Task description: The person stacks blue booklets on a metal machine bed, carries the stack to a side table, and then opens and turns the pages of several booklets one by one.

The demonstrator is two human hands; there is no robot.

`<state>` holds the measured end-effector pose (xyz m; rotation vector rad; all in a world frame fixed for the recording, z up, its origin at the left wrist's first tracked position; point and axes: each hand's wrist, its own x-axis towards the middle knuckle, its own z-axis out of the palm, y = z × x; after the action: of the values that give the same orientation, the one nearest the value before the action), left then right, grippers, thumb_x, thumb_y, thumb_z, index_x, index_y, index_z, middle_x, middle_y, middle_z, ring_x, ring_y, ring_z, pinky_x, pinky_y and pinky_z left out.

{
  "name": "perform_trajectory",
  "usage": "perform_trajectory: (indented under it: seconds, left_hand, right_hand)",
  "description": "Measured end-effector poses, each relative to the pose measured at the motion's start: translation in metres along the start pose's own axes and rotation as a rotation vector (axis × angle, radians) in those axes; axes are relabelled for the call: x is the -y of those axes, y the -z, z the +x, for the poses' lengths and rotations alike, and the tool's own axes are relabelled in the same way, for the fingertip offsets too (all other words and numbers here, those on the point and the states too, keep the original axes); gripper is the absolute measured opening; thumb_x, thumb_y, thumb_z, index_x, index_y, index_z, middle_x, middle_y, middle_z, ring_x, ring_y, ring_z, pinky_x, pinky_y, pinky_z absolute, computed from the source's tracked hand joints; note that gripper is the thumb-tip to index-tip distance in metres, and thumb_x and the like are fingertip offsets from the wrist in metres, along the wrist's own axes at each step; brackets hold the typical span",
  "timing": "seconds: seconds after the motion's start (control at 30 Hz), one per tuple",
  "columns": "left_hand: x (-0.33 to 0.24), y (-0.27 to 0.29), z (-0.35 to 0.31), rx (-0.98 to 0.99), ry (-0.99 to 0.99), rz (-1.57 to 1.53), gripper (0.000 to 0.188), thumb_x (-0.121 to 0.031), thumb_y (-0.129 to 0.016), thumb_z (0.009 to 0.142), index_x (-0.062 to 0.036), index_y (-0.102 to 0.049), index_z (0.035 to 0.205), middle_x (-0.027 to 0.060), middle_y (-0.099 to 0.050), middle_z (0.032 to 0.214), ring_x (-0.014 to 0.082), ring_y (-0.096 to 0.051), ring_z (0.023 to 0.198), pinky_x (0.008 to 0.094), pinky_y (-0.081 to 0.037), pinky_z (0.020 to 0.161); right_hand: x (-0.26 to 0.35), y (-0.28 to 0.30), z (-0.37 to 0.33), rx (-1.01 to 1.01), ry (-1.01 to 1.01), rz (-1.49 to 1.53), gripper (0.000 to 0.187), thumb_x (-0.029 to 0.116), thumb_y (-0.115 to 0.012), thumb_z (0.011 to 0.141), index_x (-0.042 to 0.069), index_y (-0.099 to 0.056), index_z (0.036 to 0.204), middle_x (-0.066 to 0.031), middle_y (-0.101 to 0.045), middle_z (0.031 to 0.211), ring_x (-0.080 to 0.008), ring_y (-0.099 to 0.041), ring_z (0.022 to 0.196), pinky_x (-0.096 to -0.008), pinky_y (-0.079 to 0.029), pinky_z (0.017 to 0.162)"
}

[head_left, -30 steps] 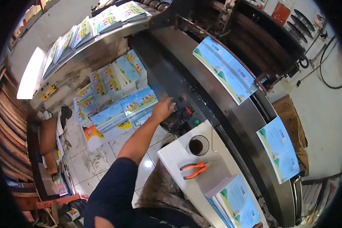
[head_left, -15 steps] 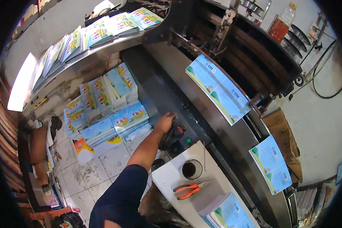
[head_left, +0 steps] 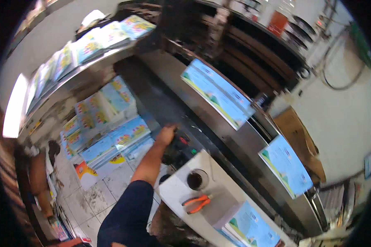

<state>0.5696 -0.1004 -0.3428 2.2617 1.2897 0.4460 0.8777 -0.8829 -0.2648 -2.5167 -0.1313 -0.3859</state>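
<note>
My left arm, in a dark sleeve, reaches up from the lower edge. My left hand (head_left: 167, 134) looks closed at the edge of a large dark metal machine (head_left: 152, 88), beside a small control panel (head_left: 186, 143) with a red and a green button. Blur hides what the fingers hold. A bit of skin, seemingly my right hand (head_left: 280, 243), shows at the bottom beside a stack of blue printed sheets (head_left: 251, 224); its fingers are mostly hidden. Two more printed pieces, one sheet (head_left: 218, 94) and another sheet (head_left: 286, 164), rest on the machine's metal ledge.
On a white table (head_left: 173, 187) stand a glass of dark liquid (head_left: 197, 180) and orange-handled pliers (head_left: 197, 203). Stacks of printed booklets (head_left: 107, 103) sit on the tiled floor to the left. More booklets (head_left: 88, 45) line a shelf. A bottle of red liquid (head_left: 278, 23) stands at the back.
The whole view has shifted, so most things lie further left, and the picture is blurrier. My left hand stays at the same spot on the machine. A bit of skin now shows at the bottom.
</note>
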Motion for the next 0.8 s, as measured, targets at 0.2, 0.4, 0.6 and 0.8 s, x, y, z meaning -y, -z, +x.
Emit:
perform_trajectory:
  seconds: [0.2,0.4,0.6,0.8]
  left_hand:
    - [0.064,0.05,-0.079,-0.582,0.066,-0.372,0.058,-0.018,-0.071,0.089,0.0025,-0.047,0.138,0.0211,-0.051,0.134,0.0319,-0.055,0.114,0.0406,-0.044,0.1]
    - [-0.075,0.106,-0.243,-0.993,-0.143,-0.571,0.049,-0.011,-0.059,0.098,0.0029,-0.036,0.139,0.0164,-0.055,0.126,0.0235,-0.056,0.107,0.0375,-0.047,0.094]
    - [-0.197,0.074,-0.356,-0.429,-0.742,-0.432,0.053,-0.009,-0.059,0.088,-0.0004,-0.038,0.136,0.0187,-0.057,0.116,0.0311,-0.057,0.102,0.0449,-0.045,0.09]
    - [-0.319,0.051,-0.41,0.17,-1.128,-0.212,0.061,-0.036,-0.078,0.077,-0.0099,-0.057,0.127,0.0127,-0.059,0.122,0.0309,-0.054,0.116,0.0507,-0.038,0.098]
  right_hand:
    - [0.13,0.061,0.006,0.055,0.069,0.254,0.054,0.022,-0.06,0.097,-0.006,-0.043,0.14,-0.0197,-0.051,0.139,-0.0291,-0.051,0.126,-0.0388,-0.038,0.107]
    - [0.296,0.102,-0.065,0.744,0.823,-0.234,0.097,0.048,-0.087,0.063,0.006,-0.05,0.141,-0.0225,-0.035,0.153,-0.044,-0.031,0.142,-0.0516,-0.029,0.115]
    - [0.252,0.098,-0.089,0.815,1.063,-0.323,0.064,0.038,-0.071,0.083,0.006,-0.052,0.136,-0.0201,-0.047,0.143,-0.0426,-0.045,0.131,-0.0492,-0.043,0.105]
    - [0.274,0.091,-0.023,1.16,0.916,-0.06,0.047,0.027,-0.063,0.089,0.005,-0.055,0.129,-0.0212,-0.063,0.121,-0.0346,-0.06,0.113,-0.0464,-0.051,0.093]
